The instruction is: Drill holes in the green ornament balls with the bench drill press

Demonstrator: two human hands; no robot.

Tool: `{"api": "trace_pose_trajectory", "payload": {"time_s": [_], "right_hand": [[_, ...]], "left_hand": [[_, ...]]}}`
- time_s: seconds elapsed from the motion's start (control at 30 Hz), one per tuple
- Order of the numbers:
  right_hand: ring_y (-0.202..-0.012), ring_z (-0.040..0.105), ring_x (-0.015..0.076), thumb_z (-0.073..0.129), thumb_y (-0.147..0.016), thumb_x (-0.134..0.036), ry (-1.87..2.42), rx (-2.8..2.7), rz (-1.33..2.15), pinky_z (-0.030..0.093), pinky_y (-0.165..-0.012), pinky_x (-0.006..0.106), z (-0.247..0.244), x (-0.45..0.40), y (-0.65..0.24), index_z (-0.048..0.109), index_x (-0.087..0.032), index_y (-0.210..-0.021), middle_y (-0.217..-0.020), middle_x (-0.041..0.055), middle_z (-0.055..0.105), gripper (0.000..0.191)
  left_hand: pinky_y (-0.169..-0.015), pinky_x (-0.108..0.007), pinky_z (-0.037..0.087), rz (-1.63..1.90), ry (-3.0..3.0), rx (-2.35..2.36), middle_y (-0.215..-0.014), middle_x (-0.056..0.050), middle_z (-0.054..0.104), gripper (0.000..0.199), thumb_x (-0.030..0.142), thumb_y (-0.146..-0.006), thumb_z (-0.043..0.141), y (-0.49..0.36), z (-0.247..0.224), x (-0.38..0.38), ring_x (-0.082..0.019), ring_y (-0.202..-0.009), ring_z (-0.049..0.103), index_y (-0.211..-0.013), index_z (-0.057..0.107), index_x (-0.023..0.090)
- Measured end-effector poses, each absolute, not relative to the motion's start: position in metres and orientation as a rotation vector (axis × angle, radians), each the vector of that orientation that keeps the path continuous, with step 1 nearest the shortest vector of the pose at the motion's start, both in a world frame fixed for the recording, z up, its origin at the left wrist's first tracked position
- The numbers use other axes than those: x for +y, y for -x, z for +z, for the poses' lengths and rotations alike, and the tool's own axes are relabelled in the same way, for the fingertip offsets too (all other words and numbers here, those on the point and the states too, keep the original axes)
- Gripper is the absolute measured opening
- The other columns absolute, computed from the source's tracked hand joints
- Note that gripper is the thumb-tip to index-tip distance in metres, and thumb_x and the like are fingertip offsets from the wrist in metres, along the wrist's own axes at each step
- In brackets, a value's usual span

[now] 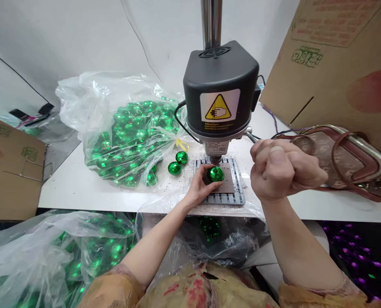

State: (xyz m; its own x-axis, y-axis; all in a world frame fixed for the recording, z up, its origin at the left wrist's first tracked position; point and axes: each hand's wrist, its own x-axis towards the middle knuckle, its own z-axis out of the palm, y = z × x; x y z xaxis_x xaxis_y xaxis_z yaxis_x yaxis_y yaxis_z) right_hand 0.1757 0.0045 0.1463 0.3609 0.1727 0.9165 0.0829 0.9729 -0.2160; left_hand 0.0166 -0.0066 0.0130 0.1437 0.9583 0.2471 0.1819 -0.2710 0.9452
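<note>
Under the chuck of a black drill press (221,90), my left hand (200,186) grips a shiny green ball (216,173) between thumb and fingers. The ball rests over a brown board (229,182) on the slotted metal base (238,194). The drill tip meets or nearly meets the ball's top; which one I cannot tell. My right hand (282,169) is closed in a fist at the end of the press's lever (251,135), whose grip is hidden by the fingers. Two more green balls (174,168) lie left of the base.
A clear bag of green balls (132,137) covers the table's left part. Another bag of green balls (90,252) sits below the front edge. A brown handbag (338,158) and a cardboard box (334,64) stand right. Purple balls (354,252) show lower right.
</note>
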Motion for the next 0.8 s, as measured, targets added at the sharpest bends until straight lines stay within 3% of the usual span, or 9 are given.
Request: {"api": "trace_pose_trajectory", "payload": {"time_s": [0.47, 0.6, 0.8], "right_hand": [[-0.042, 0.03, 0.0017, 0.052, -0.079, -0.004, 0.172, -1.21, 0.022, 0.032, -0.044, 0.025, 0.131, 0.008, -0.174, 0.016, -0.018, -0.056, -0.049, -0.0065, 0.028, 0.045], [-0.041, 0.027, 0.0011, 0.056, -0.085, -0.013, 0.355, -1.088, 0.121, 0.025, -0.042, 0.024, 0.157, 0.003, -0.168, 0.018, -0.017, -0.053, -0.047, -0.0061, 0.023, 0.049], [-0.04, 0.033, 0.0029, 0.059, -0.088, -0.027, 0.489, -1.049, 0.279, 0.027, -0.042, 0.026, 0.191, 0.004, -0.165, 0.022, -0.019, -0.053, -0.046, -0.0062, 0.024, 0.052]], "left_hand": [[-0.1, -0.041, 0.049, 1.208, -1.614, 1.129, -0.12, -0.01, 0.066, 0.056, 0.037, -0.073, 0.084, -0.015, 0.007, -0.004, -0.026, -0.115, 0.063, -0.117, 0.055, 0.02], [-0.096, -0.039, 0.051, 1.236, -1.64, 1.191, -0.114, -0.008, 0.067, 0.055, 0.037, -0.072, 0.084, -0.018, 0.012, -0.005, -0.024, -0.109, 0.064, -0.116, 0.057, 0.019], [-0.086, -0.037, 0.053, 1.323, -1.86, 1.479, -0.103, -0.006, 0.065, 0.046, 0.037, -0.073, 0.081, -0.019, 0.021, -0.045, -0.022, -0.097, 0.064, -0.107, 0.057, 0.02]]}}
